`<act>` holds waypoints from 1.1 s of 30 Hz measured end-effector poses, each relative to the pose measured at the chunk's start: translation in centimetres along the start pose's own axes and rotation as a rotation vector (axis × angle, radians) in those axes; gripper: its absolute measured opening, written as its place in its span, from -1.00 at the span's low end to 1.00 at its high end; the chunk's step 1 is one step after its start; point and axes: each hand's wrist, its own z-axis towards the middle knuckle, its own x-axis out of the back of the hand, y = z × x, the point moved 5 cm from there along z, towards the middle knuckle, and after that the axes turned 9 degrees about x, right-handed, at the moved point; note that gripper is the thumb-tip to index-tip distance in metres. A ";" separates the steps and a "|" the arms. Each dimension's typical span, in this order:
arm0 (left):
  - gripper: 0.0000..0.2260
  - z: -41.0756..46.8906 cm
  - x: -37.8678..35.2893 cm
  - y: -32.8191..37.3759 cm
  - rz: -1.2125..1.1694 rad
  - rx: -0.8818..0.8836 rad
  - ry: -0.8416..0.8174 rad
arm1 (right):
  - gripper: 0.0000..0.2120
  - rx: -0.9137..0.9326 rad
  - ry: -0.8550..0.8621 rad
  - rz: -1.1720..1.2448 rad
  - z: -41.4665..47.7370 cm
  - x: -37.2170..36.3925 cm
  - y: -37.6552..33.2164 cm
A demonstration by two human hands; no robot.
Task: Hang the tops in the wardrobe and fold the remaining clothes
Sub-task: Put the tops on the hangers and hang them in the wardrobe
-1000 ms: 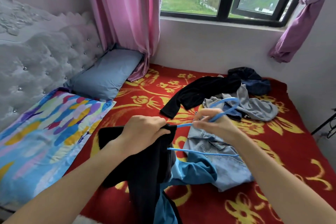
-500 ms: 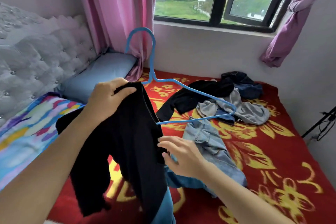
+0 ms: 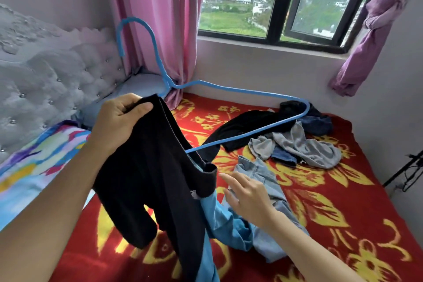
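Blue plastic-coated hanger (image 3: 229, 87) half-threaded into black long-sleeved top (image 3: 148, 178), held above the bed (image 3: 343, 213).
Left hand (image 3: 119, 123) grips the top's shoulder; right hand (image 3: 247, 192) is spread open, holding nothing. The loosely seated hanger could slide out.

The black top (image 3: 146, 178) is hanging as soft, matt cloth. The blue hanger (image 3: 240, 91) is showing a smooth coating with a faint sheen. At nine o'clock the headboard (image 3: 57, 80) is gleaming: plush tufted fabric with shiny studs. The red blanket (image 3: 343, 213) is looking fuzzy. Toward three o'clock, the denim garment (image 3: 258, 169) is looking coarse and the grey garment (image 3: 309, 149) is lying soft and matt.
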 end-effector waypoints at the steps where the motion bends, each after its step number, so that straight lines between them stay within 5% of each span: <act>1: -0.70 -0.1 -0.4 0.0 0.000 0.003 -0.017 | -0.66 0.013 0.039 0.080 1.6 0.3 -1.0; 3: -0.69 -0.2 -1.1 0.2 0.011 0.001 -0.039 | -0.60 -0.059 -0.025 0.180 3.8 -0.6 -2.3; 6: -0.74 -0.6 -1.1 0.5 0.040 -0.006 -0.049 | -0.62 -0.311 -0.587 0.231 3.0 -4.5 -1.4; 8: -0.70 -0.6 0.4 0.0 0.036 0.004 -0.034 | -0.69 -0.248 -0.799 0.119 0.4 -5.5 -0.6; 11: -0.68 -1.2 3.7 -2.0 0.018 0.036 -0.037 | -0.80 -0.068 -0.488 -0.028 -1.0 -0.5 2.6; 13: -0.87 -2.2 5.0 -3.5 0.020 0.068 -0.081 | -0.83 -0.010 -0.318 -0.081 -0.7 4.6 4.8; 14: -0.98 -2.6 5.5 -4.3 0.035 0.089 -0.093 | -0.80 0.042 -0.283 -0.112 -0.2 7.0 5.4; 18: -0.81 -2.7 6.2 -5.8 0.128 0.053 -0.042 | -0.69 0.165 -0.311 -0.121 3.0 11.8 4.2; 20: -0.89 -2.7 5.8 -5.0 0.169 -0.007 -0.068 | -0.71 0.150 -0.285 -0.045 4.2 12.3 3.4; 26: -0.40 -3.8 0.5 -1.8 0.414 -0.368 -0.097 | -0.82 -0.143 -0.152 0.368 8.8 12.5 2.2; 28: -0.39 -4.3 -1.8 -0.3 0.460 -0.449 -0.106 | -0.80 -0.322 -0.290 0.380 10.4 11.0 2.4; 33: -0.60 -2.4 -1.5 1.5 0.274 -0.338 -0.250 | -0.66 -0.164 -0.714 0.016 13.1 9.2 2.2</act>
